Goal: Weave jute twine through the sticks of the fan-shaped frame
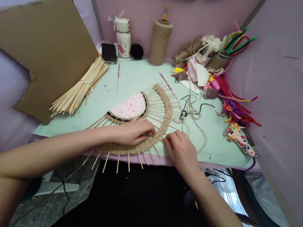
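Semicircular fan-shaped frame of thin wooden sticks woven with tan twine [168, 112], lying on a pale green tabletop [102, 99] beneath and between the hands. The left hand [136, 131] rests across the woven frame, fingers curled together; whether they pinch a stick cannot be told. The right hand [180, 150], at the frame's outer edge, has thumb and index finger drawn together near a stick end; any grip there is too small to confirm. Just beyond the left hand is the frame's pink patterned half-round fabric centre [129, 106], bordered in black. Beyond the right hand lie loose strands of beige cord [197, 117].
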The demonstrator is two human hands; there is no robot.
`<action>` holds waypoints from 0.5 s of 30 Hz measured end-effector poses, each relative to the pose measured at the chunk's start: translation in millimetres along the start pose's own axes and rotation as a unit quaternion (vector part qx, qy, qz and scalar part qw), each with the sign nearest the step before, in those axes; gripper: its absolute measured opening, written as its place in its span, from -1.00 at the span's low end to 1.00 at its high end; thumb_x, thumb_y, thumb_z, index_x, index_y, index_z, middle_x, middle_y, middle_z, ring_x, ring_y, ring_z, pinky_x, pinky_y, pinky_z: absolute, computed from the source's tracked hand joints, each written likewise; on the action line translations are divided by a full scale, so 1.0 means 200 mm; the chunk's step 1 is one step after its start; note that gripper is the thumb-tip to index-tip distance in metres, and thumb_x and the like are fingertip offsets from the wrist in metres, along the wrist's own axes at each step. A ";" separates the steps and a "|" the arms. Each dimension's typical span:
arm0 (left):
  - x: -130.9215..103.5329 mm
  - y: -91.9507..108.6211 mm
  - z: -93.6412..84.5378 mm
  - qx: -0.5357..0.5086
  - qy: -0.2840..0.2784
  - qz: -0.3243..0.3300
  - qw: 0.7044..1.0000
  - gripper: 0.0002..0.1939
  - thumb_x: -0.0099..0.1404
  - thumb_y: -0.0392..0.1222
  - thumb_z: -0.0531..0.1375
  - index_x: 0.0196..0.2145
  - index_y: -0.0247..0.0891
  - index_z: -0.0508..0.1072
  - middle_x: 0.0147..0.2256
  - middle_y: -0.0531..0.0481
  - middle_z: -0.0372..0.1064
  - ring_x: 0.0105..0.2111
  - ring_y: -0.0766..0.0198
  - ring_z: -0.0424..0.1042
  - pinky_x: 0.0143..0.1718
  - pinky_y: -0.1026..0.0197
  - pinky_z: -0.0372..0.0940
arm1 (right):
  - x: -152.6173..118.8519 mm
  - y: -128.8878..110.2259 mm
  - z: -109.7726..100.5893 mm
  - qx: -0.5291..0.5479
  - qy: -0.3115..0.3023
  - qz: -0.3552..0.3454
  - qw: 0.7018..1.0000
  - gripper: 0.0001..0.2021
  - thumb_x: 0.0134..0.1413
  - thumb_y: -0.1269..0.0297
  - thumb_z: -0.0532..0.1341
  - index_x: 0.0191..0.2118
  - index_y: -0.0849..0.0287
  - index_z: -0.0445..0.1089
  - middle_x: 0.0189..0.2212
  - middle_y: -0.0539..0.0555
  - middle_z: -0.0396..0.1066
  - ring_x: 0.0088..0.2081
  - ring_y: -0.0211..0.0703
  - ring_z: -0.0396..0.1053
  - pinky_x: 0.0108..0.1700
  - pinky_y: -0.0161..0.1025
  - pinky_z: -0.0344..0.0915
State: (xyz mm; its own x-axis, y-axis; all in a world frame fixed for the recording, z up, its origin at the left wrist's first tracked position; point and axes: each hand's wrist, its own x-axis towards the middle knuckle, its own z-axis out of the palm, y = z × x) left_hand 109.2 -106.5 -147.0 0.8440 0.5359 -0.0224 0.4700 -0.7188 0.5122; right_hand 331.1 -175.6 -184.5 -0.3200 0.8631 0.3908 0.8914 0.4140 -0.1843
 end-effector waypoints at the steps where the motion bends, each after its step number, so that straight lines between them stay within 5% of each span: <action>1: 0.00 0.00 0.00 0.002 -0.006 0.008 1.000 -0.81 0.29 -0.34 0.04 -0.16 -0.24 0.34 -0.15 -0.10 0.38 -0.09 0.14 0.30 0.00 0.04 0.14 | 0.01 0.00 0.02 0.000 0.003 0.009 1.000 -0.80 0.29 0.29 0.09 -0.37 0.16 0.34 -0.40 0.11 0.35 -0.31 -0.09 0.28 -0.25 -0.20 0.19; 11: 0.05 0.06 -0.03 0.046 -0.017 -0.022 0.999 -0.80 0.34 -0.13 0.05 -0.21 -0.28 0.39 -0.24 -0.11 0.38 -0.17 0.11 0.30 -0.06 0.04 0.17 | 0.01 0.01 0.02 0.038 -0.020 0.054 0.998 -0.83 0.28 0.27 0.10 -0.35 0.14 0.31 -0.38 0.10 0.37 -0.30 -0.09 0.32 -0.24 -0.20 0.20; 15: 0.08 0.08 0.00 0.057 0.005 -0.073 0.996 -0.67 0.35 -0.04 0.09 -0.04 -0.29 0.37 -0.29 -0.11 0.40 -0.16 0.04 0.31 -0.13 0.05 0.18 | -0.01 0.06 -0.02 0.077 -0.039 0.061 0.994 -0.88 0.26 0.30 0.11 -0.32 0.13 0.31 -0.37 0.09 0.38 -0.30 -0.10 0.33 -0.24 -0.20 0.22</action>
State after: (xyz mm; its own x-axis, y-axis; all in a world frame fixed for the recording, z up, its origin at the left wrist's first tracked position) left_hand 129.8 -110.6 -139.4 0.7625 0.6419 -0.0807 0.6140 -0.6787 0.4029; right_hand 343.3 -174.3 -183.0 -0.2424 0.9269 0.2864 0.8676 0.3392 -0.3635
